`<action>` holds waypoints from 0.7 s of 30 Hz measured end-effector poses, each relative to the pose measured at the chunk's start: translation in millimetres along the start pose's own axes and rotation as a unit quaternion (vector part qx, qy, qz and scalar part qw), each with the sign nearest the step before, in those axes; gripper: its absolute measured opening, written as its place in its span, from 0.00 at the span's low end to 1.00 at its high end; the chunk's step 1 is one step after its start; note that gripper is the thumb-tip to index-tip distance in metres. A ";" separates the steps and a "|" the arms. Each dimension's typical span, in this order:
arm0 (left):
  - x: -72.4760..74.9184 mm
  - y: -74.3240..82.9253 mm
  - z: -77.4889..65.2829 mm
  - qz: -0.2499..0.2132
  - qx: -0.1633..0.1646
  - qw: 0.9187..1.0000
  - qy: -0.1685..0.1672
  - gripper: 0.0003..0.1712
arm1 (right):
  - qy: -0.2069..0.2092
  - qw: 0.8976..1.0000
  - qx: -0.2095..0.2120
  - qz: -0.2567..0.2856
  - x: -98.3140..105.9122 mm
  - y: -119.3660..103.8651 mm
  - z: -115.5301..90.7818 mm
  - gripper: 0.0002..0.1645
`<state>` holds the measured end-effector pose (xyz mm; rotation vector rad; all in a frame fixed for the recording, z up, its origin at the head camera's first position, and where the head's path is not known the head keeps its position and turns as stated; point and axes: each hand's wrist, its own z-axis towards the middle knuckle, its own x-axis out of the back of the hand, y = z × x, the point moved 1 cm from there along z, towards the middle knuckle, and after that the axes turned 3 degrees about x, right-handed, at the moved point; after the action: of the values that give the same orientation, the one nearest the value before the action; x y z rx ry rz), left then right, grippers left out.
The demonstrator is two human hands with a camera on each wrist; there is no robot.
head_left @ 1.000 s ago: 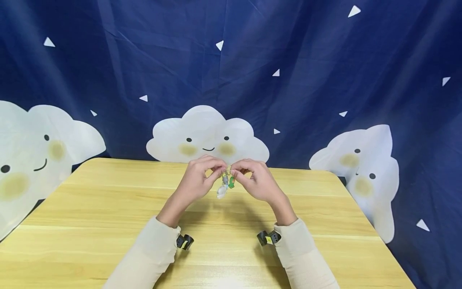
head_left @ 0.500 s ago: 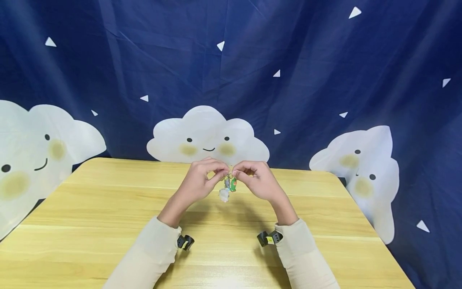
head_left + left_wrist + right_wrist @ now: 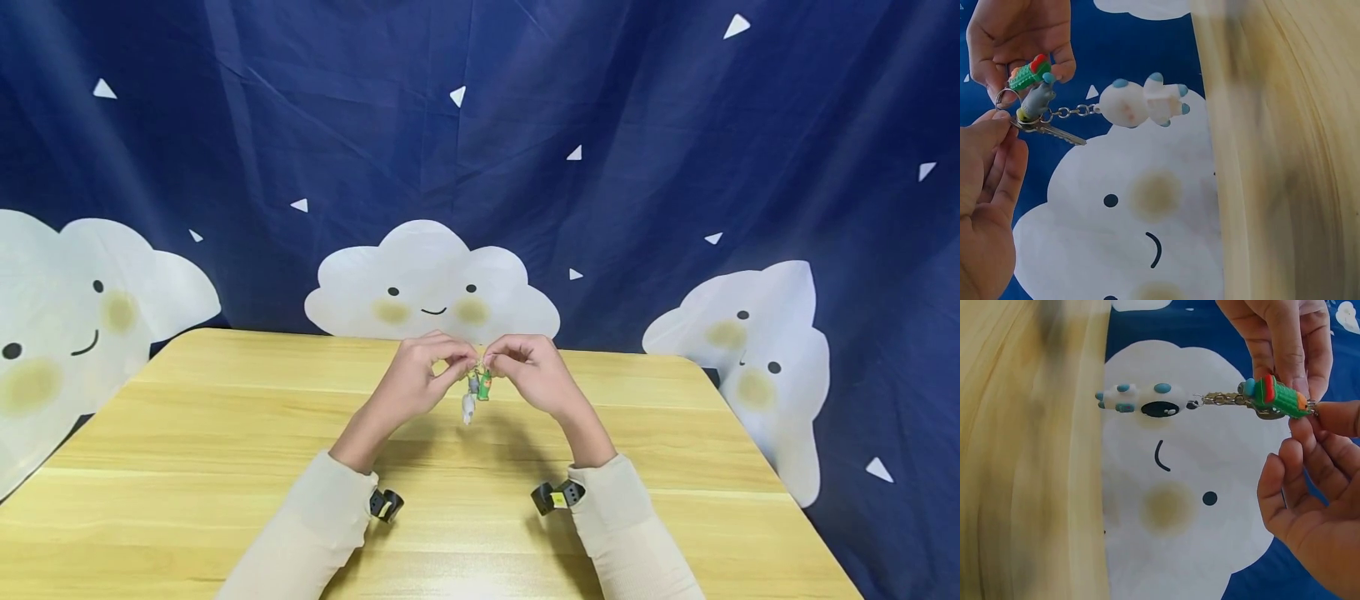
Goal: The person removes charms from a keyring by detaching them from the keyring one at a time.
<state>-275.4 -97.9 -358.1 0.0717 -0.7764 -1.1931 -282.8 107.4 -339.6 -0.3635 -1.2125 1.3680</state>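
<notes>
My left hand (image 3: 422, 375) and right hand (image 3: 534, 377) meet in midair over the far part of the table. In the left wrist view, both pinch a small metal key ring (image 3: 1005, 94) between thumb and finger, the left hand close to the head of a silver key (image 3: 1060, 134). Below the ring dangle a green charm with a red top (image 3: 1029, 74), a small grey figure (image 3: 1036, 102) and a white figure with blue feet (image 3: 1127, 105) on a short chain (image 3: 1072, 112). Part of the ring is hidden by fingertips.
The wooden table (image 3: 465, 517) spreads beneath both forearms. Behind it hangs a dark blue curtain (image 3: 517, 183) printed with smiling clouds. Each wrist wears a small black camera, the left one (image 3: 386, 504) and the right one (image 3: 557, 497) facing inward.
The dangling charms have swung and turned; the white figure now hangs straighter and a little farther right and lower. Both hands have barely shifted and still pinch the ring.
</notes>
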 end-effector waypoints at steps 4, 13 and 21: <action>-0.9 -1.2 -1.2 -0.003 0.005 1.000 -0.002 0.02 | 0.002 0.999 -0.017 0.034 -0.9 3.4 0.8 0.12; -2.8 -3.3 -2.9 -0.005 0.021 1.000 -0.002 0.02 | 0.031 0.994 -0.029 0.098 5.2 7.0 1.1 0.11; 1.1 -0.9 -1.5 0.001 0.018 1.000 -0.002 0.02 | 0.025 0.995 -0.039 0.085 11.8 11.7 0.5 0.10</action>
<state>-275.1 -99.7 -359.0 0.0983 -0.8006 -1.1776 -292.4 120.4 -343.6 -0.5635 -1.2173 1.4494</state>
